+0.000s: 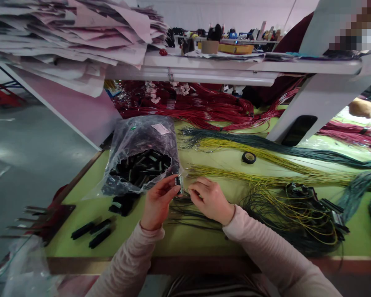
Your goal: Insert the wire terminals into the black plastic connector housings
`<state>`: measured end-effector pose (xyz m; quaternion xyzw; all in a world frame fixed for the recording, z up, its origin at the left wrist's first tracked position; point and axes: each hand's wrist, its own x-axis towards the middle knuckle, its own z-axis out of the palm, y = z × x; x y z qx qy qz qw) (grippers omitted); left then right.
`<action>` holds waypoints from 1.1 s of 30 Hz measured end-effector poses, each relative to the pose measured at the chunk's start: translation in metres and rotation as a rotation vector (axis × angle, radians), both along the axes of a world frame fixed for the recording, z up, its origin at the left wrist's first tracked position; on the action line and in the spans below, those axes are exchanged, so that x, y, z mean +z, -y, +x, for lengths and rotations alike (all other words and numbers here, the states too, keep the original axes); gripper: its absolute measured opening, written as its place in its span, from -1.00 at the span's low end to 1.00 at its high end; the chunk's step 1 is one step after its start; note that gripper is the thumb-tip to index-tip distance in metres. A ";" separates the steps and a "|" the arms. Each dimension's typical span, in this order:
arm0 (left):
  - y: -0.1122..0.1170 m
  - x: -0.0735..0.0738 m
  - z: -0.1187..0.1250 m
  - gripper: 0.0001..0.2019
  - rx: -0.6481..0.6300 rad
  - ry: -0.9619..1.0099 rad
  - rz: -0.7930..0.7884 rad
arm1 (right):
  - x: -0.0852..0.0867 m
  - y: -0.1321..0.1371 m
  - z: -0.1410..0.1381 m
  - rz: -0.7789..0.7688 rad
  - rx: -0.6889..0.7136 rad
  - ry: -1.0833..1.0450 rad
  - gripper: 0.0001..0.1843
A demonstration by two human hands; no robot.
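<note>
My left hand pinches a small black connector housing upright between thumb and fingers. Close on its right, my right hand is closed in a pinch on a thin wire, whose tip points at the housing; whether the tip touches it I cannot tell. Behind my left hand lies a clear plastic bag, torn open, with many black housings inside. Yellow wires stretch away to the right just beyond my right hand. Dark wires lie on the table beneath both hands.
Loose black housings lie at the left. A tape roll sits beyond the yellow wires. At right is a heap of wired housings. Red wire bundles lie under a shelf. Metal prongs jut from the left edge. Another person's hand shows far right.
</note>
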<state>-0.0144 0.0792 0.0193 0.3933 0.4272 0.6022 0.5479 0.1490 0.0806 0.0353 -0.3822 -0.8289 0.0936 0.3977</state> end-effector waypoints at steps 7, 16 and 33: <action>0.000 -0.003 0.002 -0.69 -0.022 0.054 -0.037 | 0.002 -0.003 0.001 -0.043 0.036 -0.032 -0.83; 0.001 -0.011 0.003 -0.68 -0.014 0.004 0.022 | -0.001 -0.002 -0.001 -0.071 0.055 -0.018 -0.80; 0.001 -0.010 0.005 -0.68 -0.005 0.070 -0.019 | 0.002 -0.003 -0.001 -0.243 0.105 -0.125 -0.83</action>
